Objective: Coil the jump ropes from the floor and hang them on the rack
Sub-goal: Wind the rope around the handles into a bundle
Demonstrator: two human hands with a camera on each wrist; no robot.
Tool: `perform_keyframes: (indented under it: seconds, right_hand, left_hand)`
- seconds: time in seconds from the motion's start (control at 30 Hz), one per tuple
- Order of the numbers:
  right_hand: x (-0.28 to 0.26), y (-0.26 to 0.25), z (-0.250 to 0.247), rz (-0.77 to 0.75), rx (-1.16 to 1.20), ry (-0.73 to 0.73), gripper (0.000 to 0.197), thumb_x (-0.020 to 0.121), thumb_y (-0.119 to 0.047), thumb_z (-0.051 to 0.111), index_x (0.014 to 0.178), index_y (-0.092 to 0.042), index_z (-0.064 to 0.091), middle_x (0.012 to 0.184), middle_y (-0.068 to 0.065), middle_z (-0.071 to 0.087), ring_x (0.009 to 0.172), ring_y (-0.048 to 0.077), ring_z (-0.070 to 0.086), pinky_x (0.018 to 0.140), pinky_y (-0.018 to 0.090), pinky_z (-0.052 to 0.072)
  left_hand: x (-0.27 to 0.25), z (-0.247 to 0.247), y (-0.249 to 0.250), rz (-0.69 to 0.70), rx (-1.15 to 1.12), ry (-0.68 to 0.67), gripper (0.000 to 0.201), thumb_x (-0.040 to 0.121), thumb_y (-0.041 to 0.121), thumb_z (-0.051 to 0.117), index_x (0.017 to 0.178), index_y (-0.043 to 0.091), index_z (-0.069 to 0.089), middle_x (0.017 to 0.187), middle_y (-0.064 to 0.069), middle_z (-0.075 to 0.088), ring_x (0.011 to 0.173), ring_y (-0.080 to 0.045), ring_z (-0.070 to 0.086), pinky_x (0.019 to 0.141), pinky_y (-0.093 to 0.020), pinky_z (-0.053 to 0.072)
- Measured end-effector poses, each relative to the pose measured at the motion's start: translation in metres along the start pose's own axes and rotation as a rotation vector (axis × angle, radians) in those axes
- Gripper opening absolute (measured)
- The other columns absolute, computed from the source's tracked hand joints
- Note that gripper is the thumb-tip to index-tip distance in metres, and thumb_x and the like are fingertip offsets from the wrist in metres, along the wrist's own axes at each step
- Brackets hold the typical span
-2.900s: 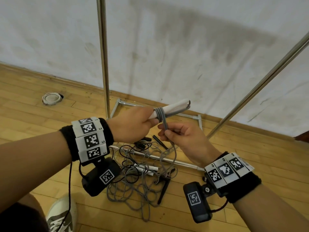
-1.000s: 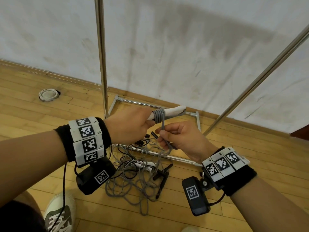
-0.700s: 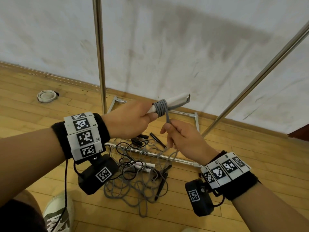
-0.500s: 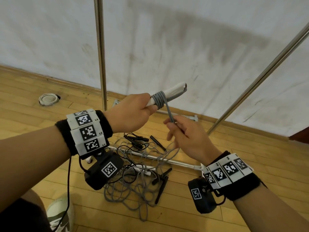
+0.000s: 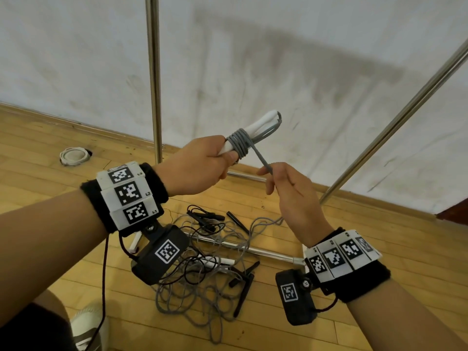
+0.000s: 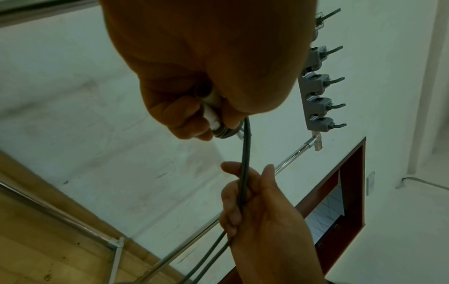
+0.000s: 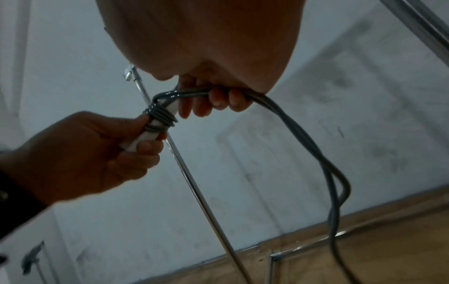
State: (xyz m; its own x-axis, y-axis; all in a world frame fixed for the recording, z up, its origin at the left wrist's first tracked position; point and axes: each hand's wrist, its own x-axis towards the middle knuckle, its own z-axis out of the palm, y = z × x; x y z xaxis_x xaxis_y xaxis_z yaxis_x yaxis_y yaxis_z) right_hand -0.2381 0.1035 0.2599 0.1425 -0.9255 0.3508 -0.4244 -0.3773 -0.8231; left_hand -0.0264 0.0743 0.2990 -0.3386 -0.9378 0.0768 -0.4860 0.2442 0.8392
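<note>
My left hand [image 5: 202, 163] grips the white handles [image 5: 258, 126] of a grey jump rope, held up in front of the wall. Several turns of the grey cord [image 5: 240, 145] are wound round the handles. My right hand [image 5: 281, 183] pinches the doubled cord [image 6: 244, 173] just right of the coil, drawn taut. The same grip shows in the right wrist view: the coil [image 7: 161, 117] sits by my left thumb. The cord's loose length [image 7: 335, 173] hangs to the floor, into a tangle of grey and black ropes [image 5: 202, 269].
The metal rack's upright pole [image 5: 154, 79] stands behind my left hand; a slanted pole [image 5: 395, 122] runs at the right. Its base bars [image 5: 243, 248] lie on the wooden floor among the ropes. A hook strip [image 6: 318, 86] hangs on the wall. My shoe [image 5: 86, 325] is bottom left.
Both hands have risen with the handles. More turns of grey cord are wound round them, and my right hand has moved out to the right, pulling the cord taut.
</note>
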Motion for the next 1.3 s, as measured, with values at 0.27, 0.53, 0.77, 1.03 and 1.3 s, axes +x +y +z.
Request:
perform_keyframes:
  seconds: [0.27,0.53,0.77,1.03,1.3]
  right_hand:
    - [0.0,0.005,0.003,0.079,0.195,-0.14,0.039,0.097,0.002,0.052,0.107,-0.032,0.069,0.081,0.0,0.065,0.073,0.015,0.06,0.072,0.025,0.055]
    - [0.0,0.01,-0.005,0.132,0.091,-0.343,0.027,0.099,-0.006,0.052,0.101,-0.026,0.07,0.075,-0.006,0.066,0.063,0.004,0.056,0.059,0.02,0.048]
    - [-0.011,0.035,-0.014,0.316,-0.207,-0.365,0.02,0.087,-0.011,0.07,0.107,-0.009,0.07,0.073,-0.026,0.054,0.059,-0.021,0.054,0.057,0.001,0.041]
    - [0.002,0.026,-0.01,-0.069,-0.421,-0.549,0.023,0.094,-0.033,0.062,0.073,-0.023,0.062,0.065,-0.015,0.059,0.064,0.003,0.054,0.056,0.013,0.038]
    - [-0.001,0.007,-0.007,0.25,-0.23,-0.503,0.047,0.103,-0.033,0.044,0.069,-0.013,0.069,0.073,0.01,0.066,0.074,0.026,0.061,0.083,0.047,0.053]
  left_hand:
    - [-0.006,-0.002,0.002,0.03,-0.062,-0.101,0.02,0.103,0.025,0.046,0.086,0.016,0.053,0.064,0.005,0.057,0.054,-0.01,0.051,0.052,-0.025,0.042]
    - [-0.021,-0.004,0.005,0.074,-0.089,-0.355,0.016,0.103,0.017,0.047,0.098,0.005,0.057,0.061,0.001,0.054,0.049,-0.011,0.048,0.048,-0.022,0.039]
    - [-0.035,-0.002,0.001,0.073,0.02,-0.639,0.019,0.102,0.019,0.049,0.083,0.02,0.053,0.062,0.005,0.056,0.051,-0.01,0.048,0.051,-0.023,0.041]
    - [-0.039,0.015,-0.01,-0.052,0.181,-0.808,0.019,0.102,0.023,0.05,0.085,0.014,0.053,0.061,0.008,0.054,0.053,-0.01,0.048,0.056,-0.026,0.042]
    - [-0.037,0.028,-0.02,-0.032,0.552,-0.761,0.022,0.1,0.039,0.045,0.082,0.028,0.049,0.075,0.006,0.056,0.061,-0.009,0.049,0.058,-0.026,0.039]
